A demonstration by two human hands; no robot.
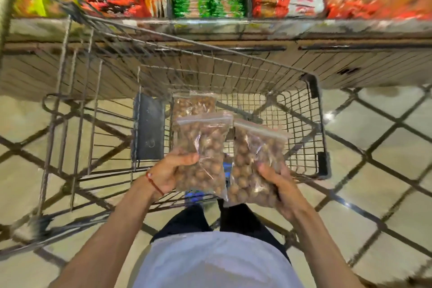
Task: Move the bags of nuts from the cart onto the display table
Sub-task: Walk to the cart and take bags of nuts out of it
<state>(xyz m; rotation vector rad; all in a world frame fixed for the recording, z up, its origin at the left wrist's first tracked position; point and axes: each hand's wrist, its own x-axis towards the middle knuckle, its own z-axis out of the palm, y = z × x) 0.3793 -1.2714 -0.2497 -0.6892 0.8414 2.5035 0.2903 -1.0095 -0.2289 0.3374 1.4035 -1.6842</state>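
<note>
Gripping a clear zip bag of brown nuts [203, 147] in left hand [173, 170], second bag [254, 161] in right hand [280, 184], fingers [187, 159] curled round both, just above the grey wire cart [313, 124]. Third bag [194, 104] lying inside cart. None on wooden counter [257, 28] beyond it yet, apparently.

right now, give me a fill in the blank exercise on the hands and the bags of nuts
1. The left hand and right hand grip ____ bags of nuts between them.
2. Only ____ loose bag lies in the cart.
3. The string bracelet on the left wrist is ____.

Missing words: two; one; red.
</note>
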